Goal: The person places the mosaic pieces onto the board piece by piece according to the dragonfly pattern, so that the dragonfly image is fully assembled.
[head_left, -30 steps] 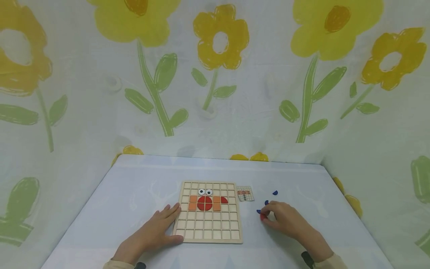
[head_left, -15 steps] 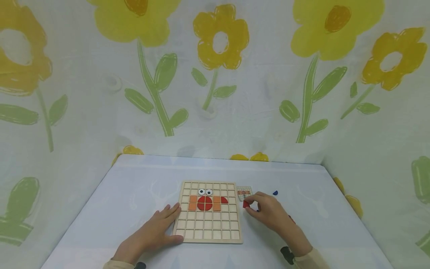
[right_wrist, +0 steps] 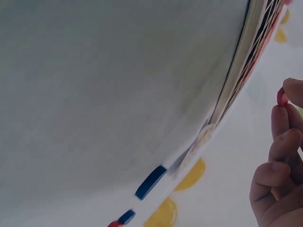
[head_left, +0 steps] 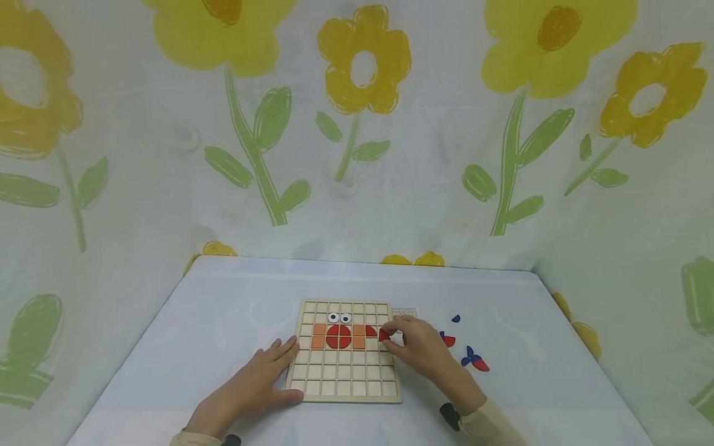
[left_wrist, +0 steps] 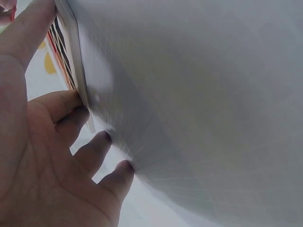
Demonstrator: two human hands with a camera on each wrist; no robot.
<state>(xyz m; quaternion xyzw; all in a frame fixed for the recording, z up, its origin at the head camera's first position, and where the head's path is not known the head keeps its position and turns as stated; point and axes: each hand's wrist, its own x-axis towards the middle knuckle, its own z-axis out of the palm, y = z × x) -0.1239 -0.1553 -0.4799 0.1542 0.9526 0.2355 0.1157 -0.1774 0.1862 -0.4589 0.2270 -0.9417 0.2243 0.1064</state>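
Note:
A wooden grid board (head_left: pixel 344 388) lies on the table, bearing a red circle of quarter pieces (head_left: pixel 338 337), orange squares (head_left: pixel 319 336) on both sides, two eye tiles (head_left: pixel 339 318) and one red quarter piece (head_left: pixel 370 332) to the right. My left hand (head_left: pixel 253 381) rests at the board's left edge, fingers and thumb spread along it. In the left wrist view its fingertips touch the board's side (left_wrist: pixel 75 52). My right hand (head_left: pixel 418 347) pinches a small red piece (head_left: pixel 383 335) between thumb and forefinger, over the board's right columns. The right wrist view shows the red piece (right_wrist: pixel 282 97) raised above the table.
Right of the board, a pattern card (head_left: pixel 404 311) is partly covered by my right hand. Farther right lie loose blue pieces (head_left: pixel 456 318) and red pieces (head_left: pixel 481 365), several in a small cluster. A flowered cloth (head_left: pixel 362 186) hangs behind the table (head_left: pixel 234 297).
My right hand has picked up a red piece from the loose ones and carried it left to the board's right side. The left hand stays at the board's edge.

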